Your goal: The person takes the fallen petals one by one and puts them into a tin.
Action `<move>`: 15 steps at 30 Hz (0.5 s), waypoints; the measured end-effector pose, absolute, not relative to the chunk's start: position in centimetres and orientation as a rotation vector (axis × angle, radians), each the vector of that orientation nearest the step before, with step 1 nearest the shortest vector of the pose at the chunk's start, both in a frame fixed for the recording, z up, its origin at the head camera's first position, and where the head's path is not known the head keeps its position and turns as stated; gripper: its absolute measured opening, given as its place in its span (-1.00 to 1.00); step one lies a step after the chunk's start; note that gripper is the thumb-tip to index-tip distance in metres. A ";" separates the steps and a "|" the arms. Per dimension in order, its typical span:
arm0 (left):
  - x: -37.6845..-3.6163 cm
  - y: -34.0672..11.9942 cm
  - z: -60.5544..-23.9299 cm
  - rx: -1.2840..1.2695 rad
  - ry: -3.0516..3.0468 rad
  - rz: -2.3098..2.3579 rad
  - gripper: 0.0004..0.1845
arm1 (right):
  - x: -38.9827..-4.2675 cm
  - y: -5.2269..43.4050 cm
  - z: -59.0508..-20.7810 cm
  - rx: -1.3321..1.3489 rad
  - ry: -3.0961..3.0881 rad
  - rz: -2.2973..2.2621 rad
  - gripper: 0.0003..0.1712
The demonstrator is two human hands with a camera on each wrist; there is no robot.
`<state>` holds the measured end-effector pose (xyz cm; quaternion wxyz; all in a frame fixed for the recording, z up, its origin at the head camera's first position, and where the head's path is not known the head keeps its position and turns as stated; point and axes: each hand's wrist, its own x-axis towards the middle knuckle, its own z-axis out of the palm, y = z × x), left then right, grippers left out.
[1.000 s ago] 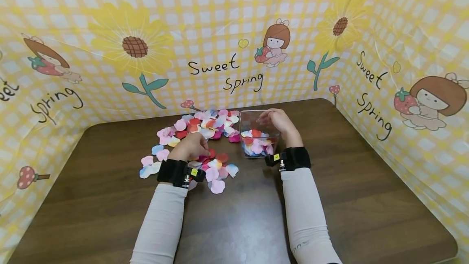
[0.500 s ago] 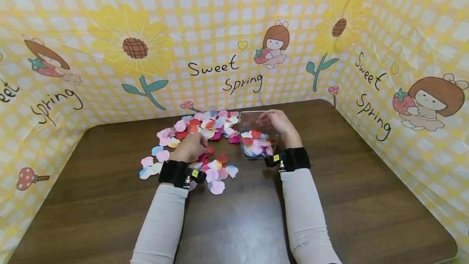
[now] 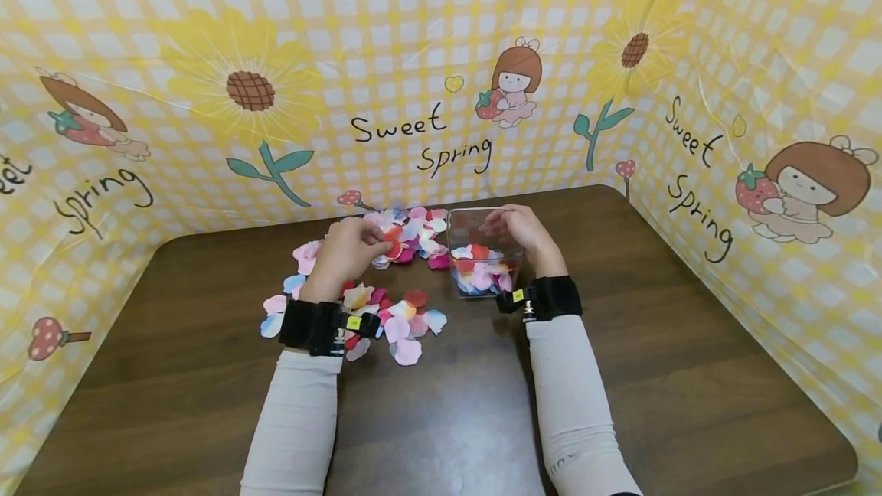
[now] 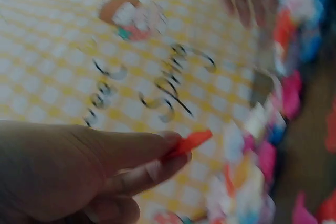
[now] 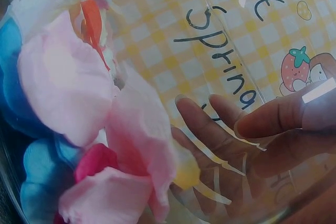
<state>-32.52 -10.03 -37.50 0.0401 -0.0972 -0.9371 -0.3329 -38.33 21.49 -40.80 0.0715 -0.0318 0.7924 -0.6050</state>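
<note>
The left hand [image 3: 347,249] is up over the pile of petals [image 3: 386,266] on the brown bench [image 3: 654,343]. Its fingers [image 4: 152,153] pinch one red petal [image 4: 189,142] by the edge. The right hand [image 3: 521,230] holds the far side of the clear box [image 3: 485,251], with its fingers [image 5: 226,129] curled round the wall. The box stands on the bench just right of the pile. It has pink, blue, white and red petals inside.

Petals [image 3: 406,312] pink, red, blue, white — backdrop [image 3: 413,60] yellow gingham.
</note>
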 end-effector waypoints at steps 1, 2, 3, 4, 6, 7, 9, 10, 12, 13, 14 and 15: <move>-32.2 -9.6 -37.0 -0.325 -2.835 -1.024 -0.81 | -38.4 21.5 -40.7 -0.094 2.382 -1.818 -0.53; -32.0 -9.1 -36.5 -0.357 -2.795 -1.039 -0.81 | -38.4 21.5 -40.7 -0.093 2.382 -1.815 -0.53; -31.7 -8.5 -36.2 -0.387 -2.755 -1.059 -0.82 | -38.4 21.4 -40.6 -0.090 2.383 -1.811 -0.53; -31.4 -7.9 -36.0 -0.421 -2.713 -1.088 -0.82 | -38.4 21.4 -40.6 -0.086 2.383 -1.808 -0.53; -31.0 -6.3 -35.7 -0.476 -2.631 -1.150 -0.84 | -38.4 21.4 -40.6 -0.078 2.381 -1.804 -0.53; -30.8 -5.5 -35.8 -0.497 -2.599 -1.181 -0.84 | -38.4 21.4 -40.6 -0.075 2.379 -1.806 -0.53; -30.5 -3.9 -36.1 -0.532 -2.562 -1.228 -0.85 | -38.4 21.4 -40.6 -0.080 2.377 -1.811 -0.53; -30.4 -3.2 -36.2 -0.548 -2.557 -1.249 -0.85 | -38.4 21.3 -40.6 -0.083 2.373 -1.821 -0.53; -30.3 -2.2 -36.6 -0.580 -2.568 -1.259 -0.83 | -38.4 21.3 -40.6 -0.089 2.366 -1.833 -0.52; -30.3 -1.9 -36.7 -0.584 -2.581 -1.270 -0.81 | -38.4 21.3 -40.6 -0.090 2.366 -1.832 -0.52; -30.3 -1.9 -36.8 -0.587 -2.589 -1.274 -0.79 | -38.4 21.3 -40.7 -0.091 2.360 -1.836 -0.52; -30.3 -2.0 -36.9 -0.584 -2.595 -1.277 -0.77 | -38.3 21.2 -40.7 -0.086 2.358 -1.832 -0.52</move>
